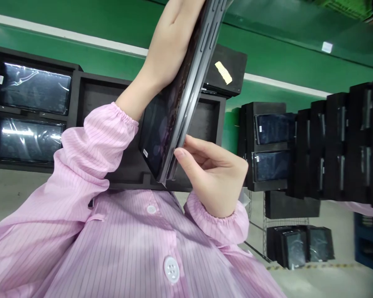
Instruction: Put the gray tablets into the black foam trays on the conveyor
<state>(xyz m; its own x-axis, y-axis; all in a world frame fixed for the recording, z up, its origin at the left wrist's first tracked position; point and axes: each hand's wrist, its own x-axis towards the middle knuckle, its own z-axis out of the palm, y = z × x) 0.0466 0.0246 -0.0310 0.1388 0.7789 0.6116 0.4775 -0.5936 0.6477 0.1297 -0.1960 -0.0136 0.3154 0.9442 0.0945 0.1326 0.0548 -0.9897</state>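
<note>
The right hand pinches the lower edge of a pair of tablets between thumb and forefinger. The left hand lies against one tablet's screen; its fingers run out of view, so its grip cannot be told. The tablets slant together above a black tray.
</note>
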